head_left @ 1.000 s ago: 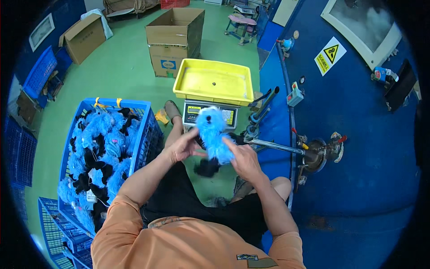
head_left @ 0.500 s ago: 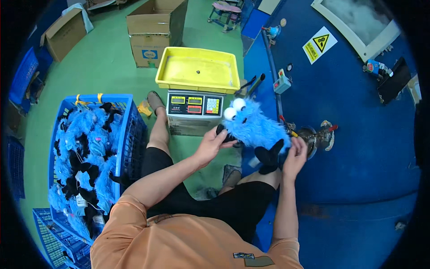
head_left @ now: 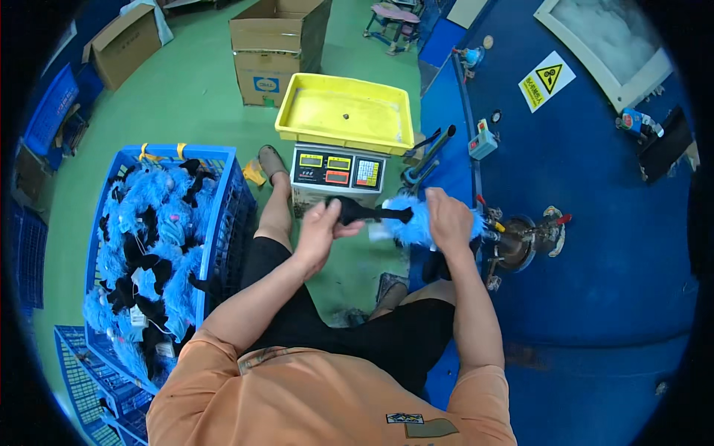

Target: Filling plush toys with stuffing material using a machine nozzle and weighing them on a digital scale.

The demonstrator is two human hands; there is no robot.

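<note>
Machine (head_left: 595,245): one blue wall, right of the scale.
Crate (head_left: 223,201): one, heaped with blue plush toys, left of the scale.
Scale (head_left: 336,169): one, topped by one yellow tray (head_left: 346,115).
Toy (head_left: 405,221): one, held just before the scale, between both hands.
Left hand (head_left: 321,227): closed on its black limb.
Right hand (head_left: 448,220): closed over its blue body, beside the machine nozzle.

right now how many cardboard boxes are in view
2. One open cardboard box stands on the green floor beyond the yellow tray; another cardboard box sits at the upper left. Others may be hidden.
</note>
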